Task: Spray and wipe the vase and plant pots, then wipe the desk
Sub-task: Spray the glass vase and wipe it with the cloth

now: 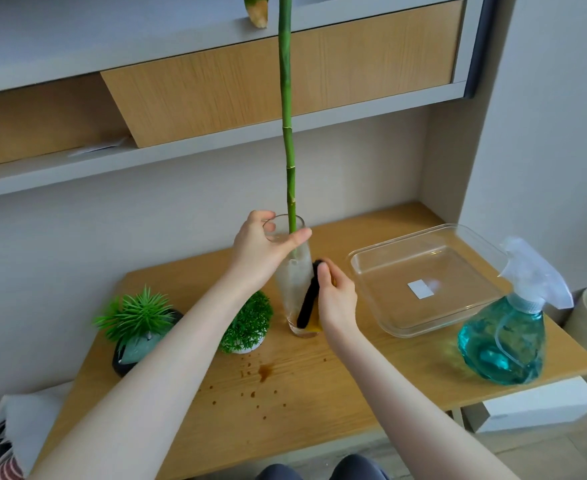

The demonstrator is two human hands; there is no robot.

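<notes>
Clear glass vase [294, 275] with green stem [287, 133], black-and-yellow sponge [308, 306], teal spray bottle [501, 341] (translucent white nozzle), brown-spotted wooden desk [320, 393]

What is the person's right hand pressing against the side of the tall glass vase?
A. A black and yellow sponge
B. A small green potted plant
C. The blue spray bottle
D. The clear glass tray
A. The right hand presses a black and yellow sponge against the side of the vase, while the left hand grips the rim; the spray bottle stands untouched on the desk.
</notes>
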